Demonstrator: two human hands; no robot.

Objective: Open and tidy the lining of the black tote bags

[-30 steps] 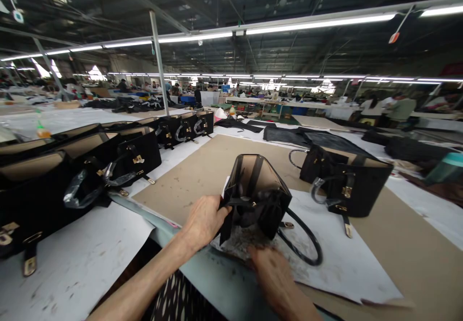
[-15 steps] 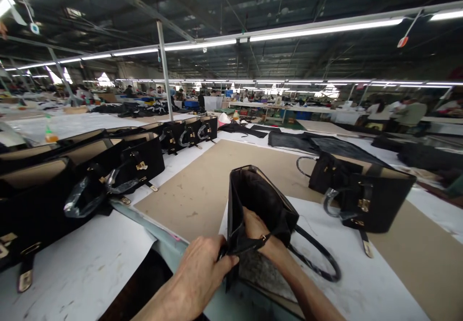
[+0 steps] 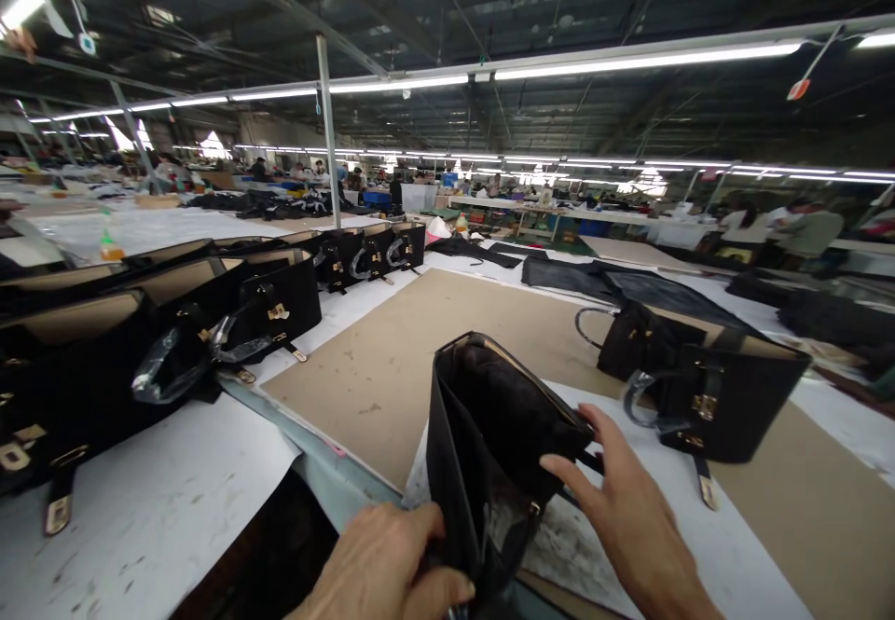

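A black handbag (image 3: 500,443) lies on its side at the near table edge, its open mouth facing me and showing a dark lining. My left hand (image 3: 392,569) grips the bag's near lower rim with curled fingers. Outside the bag, my right hand (image 3: 626,513) rests its spread fingertips against the right rim. The bag's handle is mostly hidden behind my right hand.
A second black bag (image 3: 699,382) with gold hardware lies to the right on brown cardboard (image 3: 392,359). A row of black bags (image 3: 168,322) lines the left side. White paper (image 3: 160,517) covers the near table. Several people work at far tables.
My right hand has come out of the bag's mouth and now touches its right rim from outside. The bag has shifted nearer, with my left hand lower on its rim.
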